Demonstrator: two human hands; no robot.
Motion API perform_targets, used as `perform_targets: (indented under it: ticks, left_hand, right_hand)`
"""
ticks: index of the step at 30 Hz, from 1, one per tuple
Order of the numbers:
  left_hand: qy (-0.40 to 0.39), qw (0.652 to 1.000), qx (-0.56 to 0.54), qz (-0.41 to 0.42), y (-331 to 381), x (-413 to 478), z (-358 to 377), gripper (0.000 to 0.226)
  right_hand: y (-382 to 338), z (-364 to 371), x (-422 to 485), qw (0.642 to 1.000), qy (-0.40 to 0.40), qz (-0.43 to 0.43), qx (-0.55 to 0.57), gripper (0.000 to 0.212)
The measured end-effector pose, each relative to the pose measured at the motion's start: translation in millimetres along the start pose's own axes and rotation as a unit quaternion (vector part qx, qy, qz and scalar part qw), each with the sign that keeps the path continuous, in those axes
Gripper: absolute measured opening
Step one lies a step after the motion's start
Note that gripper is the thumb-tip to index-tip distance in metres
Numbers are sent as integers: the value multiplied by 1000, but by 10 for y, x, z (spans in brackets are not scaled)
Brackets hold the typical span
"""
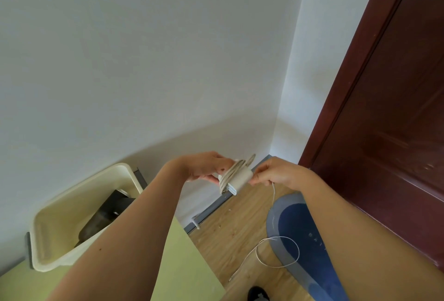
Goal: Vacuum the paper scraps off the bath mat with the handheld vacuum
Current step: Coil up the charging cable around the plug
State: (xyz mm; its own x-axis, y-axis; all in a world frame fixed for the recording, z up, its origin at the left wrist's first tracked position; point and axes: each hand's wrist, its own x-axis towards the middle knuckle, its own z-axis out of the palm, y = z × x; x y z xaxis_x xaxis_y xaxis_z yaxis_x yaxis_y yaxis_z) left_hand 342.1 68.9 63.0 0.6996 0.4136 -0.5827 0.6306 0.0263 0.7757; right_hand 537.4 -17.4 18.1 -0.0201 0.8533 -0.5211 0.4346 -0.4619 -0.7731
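Note:
My left hand (204, 167) holds a white charger block (236, 178) with white cable wound round it, at chest height. My right hand (276, 173) pinches the loose white cable (274, 192) beside the block; the cable hangs down and loops over the floor and mat. Below on the wooden floor lies the blue and grey bath mat (298, 240), partly hidden by my right forearm. A dark object that may be the handheld vacuum (105, 219) lies inside a cream plastic bin (60, 223). A few tiny pale scraps (229, 209) dot the floor near the mat.
The cream bin stands on a light green surface (187, 264) against the white wall. A dark red door (384, 108) stands at the right. A grey baseboard (216, 207) runs along the wall. A dark shoe (258, 293) shows at the bottom edge.

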Motion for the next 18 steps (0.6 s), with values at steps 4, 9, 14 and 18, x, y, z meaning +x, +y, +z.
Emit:
perform_targets:
  ticks: [4, 9, 14, 18]
  left_hand:
    - [-25, 997, 65, -27, 62, -35, 44, 21]
    - [-8, 962, 264, -62, 249, 10, 183, 37]
    - [53, 943, 310, -109, 125, 132, 178, 43]
    - [134, 947, 270, -114, -5, 210, 173, 36]
  right_hand:
    - [-145, -140, -50, 999, 31, 23, -29, 21]
    - [-282, -97, 88, 996, 49, 30, -68, 28]
    - [-407, -43, 93, 989, 79, 17, -123, 26]
    - [-493, 75, 80, 979, 155, -27, -129, 19]
